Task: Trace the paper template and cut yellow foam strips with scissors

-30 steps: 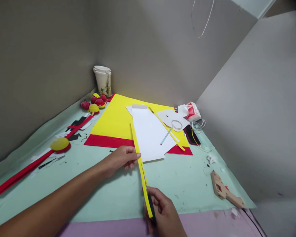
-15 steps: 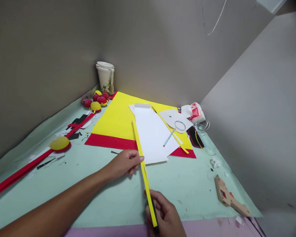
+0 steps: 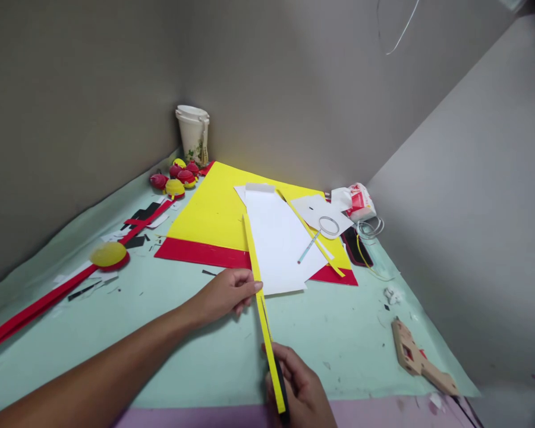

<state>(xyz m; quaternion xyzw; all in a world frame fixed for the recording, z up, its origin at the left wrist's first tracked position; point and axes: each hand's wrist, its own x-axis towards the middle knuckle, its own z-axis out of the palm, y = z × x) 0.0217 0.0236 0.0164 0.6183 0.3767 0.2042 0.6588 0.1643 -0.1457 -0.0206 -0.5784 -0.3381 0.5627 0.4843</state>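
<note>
My left hand (image 3: 232, 292) pinches a long yellow strip (image 3: 251, 244) between thumb and fingers, at about the middle of its length. The strip slants from the white paper down toward me. Closer to me, my right hand (image 3: 301, 386) is closed round a black-handled cutting tool (image 3: 283, 380) that lies along the strip's near end. A thin dark line, like a blade or a slit, runs along the strip between my hands. My right fingers hide most of the tool, so its exact kind is unclear. White paper (image 3: 280, 244) lies under the strip's far part.
Yellow sheet (image 3: 205, 208) and red sheet (image 3: 196, 252) lie beneath the paper. A magnifier-shaped piece (image 3: 329, 226) rests on top. A glue gun (image 3: 421, 359) sits right; a red band with yellow disc (image 3: 109, 255) lies left. Small ornaments (image 3: 175, 188) and a white cup (image 3: 193, 134) stand behind.
The whole view has shifted slightly, with the tabletop things a little further right. Both hands keep the same hold on the strip and the tool.
</note>
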